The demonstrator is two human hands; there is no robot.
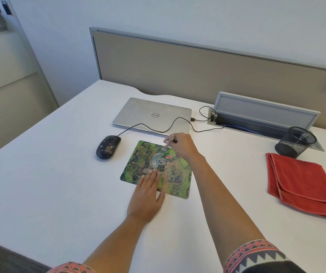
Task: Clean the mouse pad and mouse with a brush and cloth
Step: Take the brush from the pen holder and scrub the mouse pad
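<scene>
A green patterned mouse pad [138,160] lies in the middle of the white desk, with brownish dust scattered over its right half. My left hand [147,196] rests flat on the pad's near edge, fingers together. My right hand [182,144] is closed around a small brush [168,143] whose bristles touch the pad's far edge. A black wired mouse [108,147], speckled with dust, sits to the left of the pad. A folded red cloth [302,184] lies at the right of the desk.
A closed silver laptop [150,115] lies behind the pad, and the mouse cable [158,131] runs across it. A black mesh pen cup [295,142] stands at the right beside an open cable tray [264,117]. A beige partition [197,71] backs the desk.
</scene>
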